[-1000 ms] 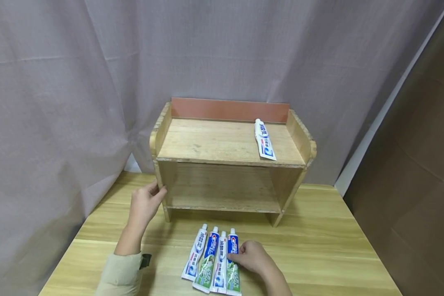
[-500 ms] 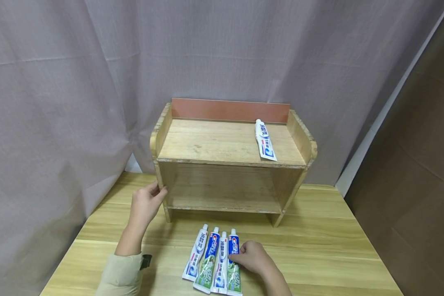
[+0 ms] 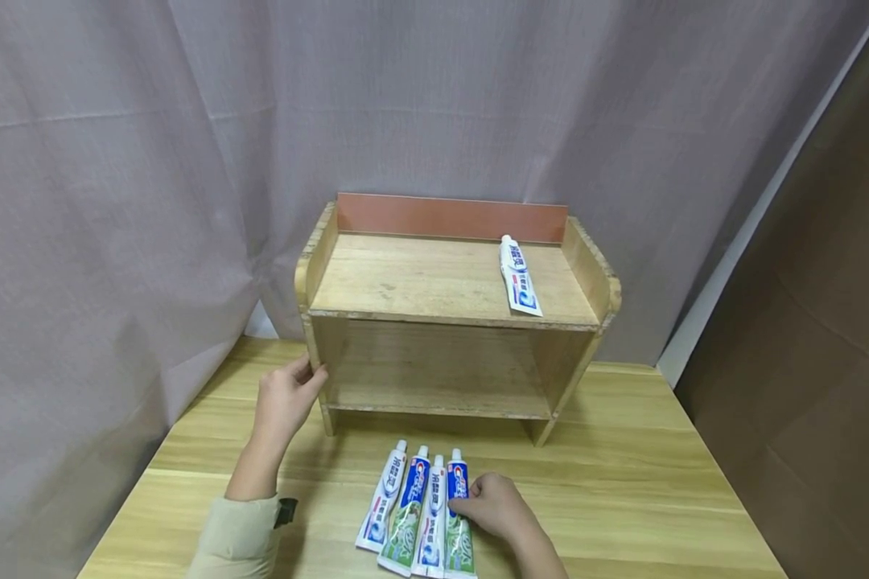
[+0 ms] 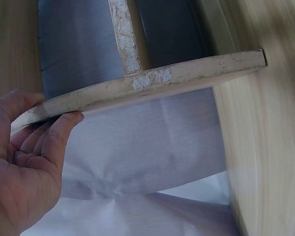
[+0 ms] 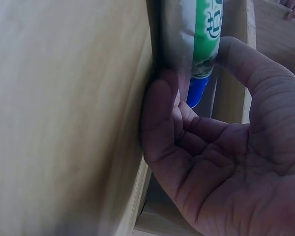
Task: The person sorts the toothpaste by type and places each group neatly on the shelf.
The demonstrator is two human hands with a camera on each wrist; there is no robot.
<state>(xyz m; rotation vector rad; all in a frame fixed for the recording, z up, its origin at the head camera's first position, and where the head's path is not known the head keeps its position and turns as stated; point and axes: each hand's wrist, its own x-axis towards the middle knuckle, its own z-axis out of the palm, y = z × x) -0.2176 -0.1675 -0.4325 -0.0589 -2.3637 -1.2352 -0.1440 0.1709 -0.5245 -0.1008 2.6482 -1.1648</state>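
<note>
My left hand (image 3: 285, 396) pinches the left side panel of the wooden shelf (image 3: 442, 318) between thumb and fingers; the left wrist view shows the hand (image 4: 32, 162) on the panel edge (image 4: 103, 93). At the front, my right hand (image 3: 501, 507) grips the rightmost blue-and-green toothpaste tube (image 3: 459, 535), thumb on top. The right wrist view shows the fingers of that hand (image 5: 221, 142) around the tube (image 5: 204, 44), low against the tabletop. Beside it lie a white tube (image 3: 430, 523), another blue-and-green tube (image 3: 408, 515) and a white tube (image 3: 382, 498).
Another white tube (image 3: 520, 277) lies on the right part of the shelf's top board, cap toward the red-brown back strip (image 3: 452, 217). Grey curtain (image 3: 420, 96) hangs behind the shelf. The wooden table (image 3: 644, 482) extends around it, with a brown surface (image 3: 804, 305) at far right.
</note>
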